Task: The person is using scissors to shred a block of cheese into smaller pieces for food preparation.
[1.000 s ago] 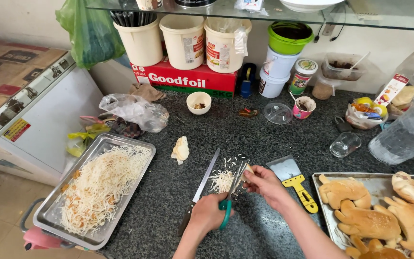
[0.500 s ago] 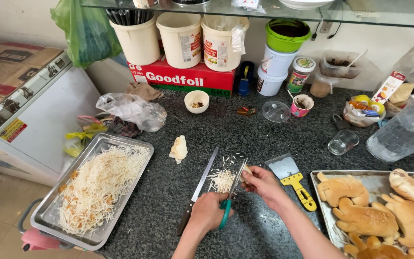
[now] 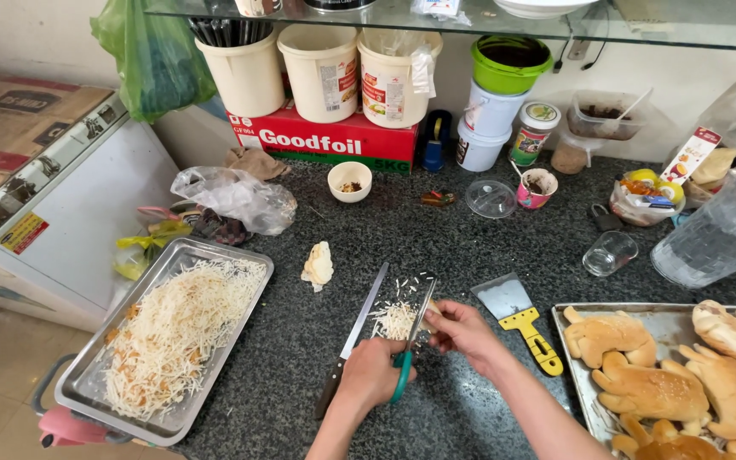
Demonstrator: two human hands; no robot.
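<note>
My left hand (image 3: 374, 375) grips a hand grater with a green handle (image 3: 413, 341), its metal blade tilted up over a small pile of pale shreds (image 3: 393, 319) on the dark speckled counter. My right hand (image 3: 462, 328) presses a small pale piece against the grater's upper end. A long knife (image 3: 353, 341) lies just left of the pile. A pale lump (image 3: 318, 264) sits further left on the counter. A metal tray (image 3: 240, 319) heaped with pale shreds rests at the counter's left edge.
A yellow-handled scraper (image 3: 521, 319) lies right of my hands, beside a tray of shaped buns (image 3: 568, 319). Buckets (image 3: 323, 72), a red box (image 3: 325, 140), small cups (image 3: 350, 181), a glass (image 3: 608, 253) and a water jug (image 3: 721, 234) crowd the back and right.
</note>
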